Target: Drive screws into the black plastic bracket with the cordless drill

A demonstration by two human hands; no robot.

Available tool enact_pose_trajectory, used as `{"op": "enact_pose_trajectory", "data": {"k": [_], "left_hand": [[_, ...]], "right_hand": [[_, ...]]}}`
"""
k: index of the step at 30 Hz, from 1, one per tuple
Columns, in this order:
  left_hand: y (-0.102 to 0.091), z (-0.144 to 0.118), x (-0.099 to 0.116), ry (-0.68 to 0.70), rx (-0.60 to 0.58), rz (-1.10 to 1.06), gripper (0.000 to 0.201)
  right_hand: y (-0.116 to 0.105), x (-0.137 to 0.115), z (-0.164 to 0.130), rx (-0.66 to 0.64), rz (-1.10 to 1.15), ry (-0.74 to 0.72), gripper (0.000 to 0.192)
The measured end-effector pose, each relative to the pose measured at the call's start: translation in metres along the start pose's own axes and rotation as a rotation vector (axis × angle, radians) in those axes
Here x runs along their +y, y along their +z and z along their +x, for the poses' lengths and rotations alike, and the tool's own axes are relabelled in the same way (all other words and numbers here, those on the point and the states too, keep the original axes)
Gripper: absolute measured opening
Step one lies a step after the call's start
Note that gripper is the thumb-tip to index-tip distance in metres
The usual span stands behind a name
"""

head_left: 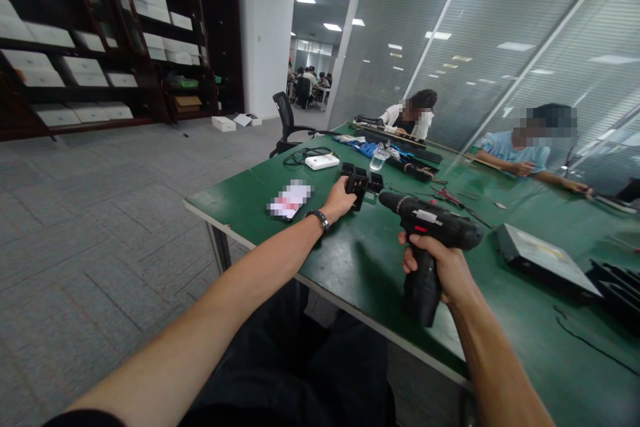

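Observation:
My right hand [440, 267] grips a black cordless drill [430, 221] by its handle, held above the green table [340, 257] with its chuck pointing left. My left hand [341, 200] reaches over the table and has its fingers closed on a small black block-shaped part [357, 185]. Another dark part [375, 183] sits just right of that block, close to the drill's tip. A phone [290, 200] with a lit screen lies left of my left hand.
Behind my left hand are a white box-shaped device [322, 161], black cable and a clear plastic cup [379, 159]. A flat metal-topped case [545, 260] lies at right. Two people sit across the table. An office chair [290, 123] stands at the far left corner.

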State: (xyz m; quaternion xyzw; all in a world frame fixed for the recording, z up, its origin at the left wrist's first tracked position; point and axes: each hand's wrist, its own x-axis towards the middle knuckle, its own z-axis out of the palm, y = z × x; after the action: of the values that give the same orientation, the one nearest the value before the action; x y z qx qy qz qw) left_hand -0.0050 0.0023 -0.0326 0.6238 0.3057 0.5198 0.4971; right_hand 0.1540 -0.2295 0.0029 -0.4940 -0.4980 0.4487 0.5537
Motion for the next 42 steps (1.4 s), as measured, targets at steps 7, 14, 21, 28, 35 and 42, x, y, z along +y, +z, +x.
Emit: {"op": "enact_pose_trajectory", "data": {"k": [7,14,21,28,35,42], "left_hand": [[0.004,-0.002,0.001,-0.028,-0.04,-0.024,0.037],[0.008,0.001,0.0,-0.048,-0.042,-0.051,0.039],[0.012,0.003,-0.001,-0.06,-0.047,-0.135,0.041],[0.011,0.0,0.003,-0.068,-0.044,-0.132,0.044],[0.011,0.001,0.001,-0.058,-0.052,-0.131,0.045],[0.011,0.0,0.002,-0.062,-0.053,-0.118,0.043]], "right_hand": [[0.002,-0.002,0.003,0.027,-0.03,0.024,0.027],[0.009,-0.003,0.0,0.106,-0.028,0.019,0.027],[0.013,-0.007,-0.001,0.135,-0.017,0.0,0.026],[0.016,-0.011,-0.001,0.11,-0.016,-0.002,0.028],[0.011,-0.007,0.002,0.104,-0.001,-0.008,0.024],[0.01,-0.007,0.002,0.102,-0.001,-0.008,0.023]]}}
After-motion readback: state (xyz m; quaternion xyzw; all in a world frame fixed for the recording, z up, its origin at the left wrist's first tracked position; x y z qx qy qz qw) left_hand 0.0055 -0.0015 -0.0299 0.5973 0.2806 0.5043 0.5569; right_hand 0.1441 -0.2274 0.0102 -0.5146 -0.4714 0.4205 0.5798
